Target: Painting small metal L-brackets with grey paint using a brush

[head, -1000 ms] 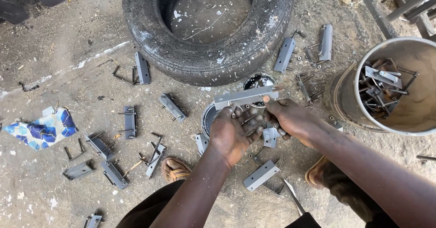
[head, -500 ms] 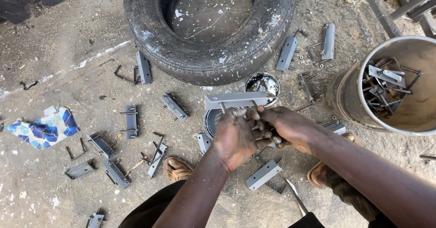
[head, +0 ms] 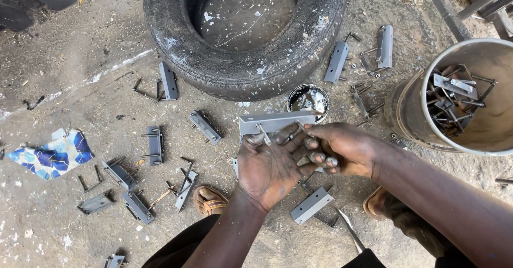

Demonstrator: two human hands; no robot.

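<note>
Bare forearms, grimy left hand [head: 270,166] and right hand [head: 347,149], dark clothing, tan sandals [head: 209,201].

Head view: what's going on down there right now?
A person sitting on the dirt ground holds a grey metal bracket in both hands: the left hand under it, the right hand at its right end. A small round tin sits just beyond, before an old tyre. More brackets lie scattered around, and a bucket on the right holds others.

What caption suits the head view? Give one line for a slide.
Both hands, left hand and right hand, hold a grey metal bracket above dirt ground, between a tyre and a bucket of brackets.
</note>
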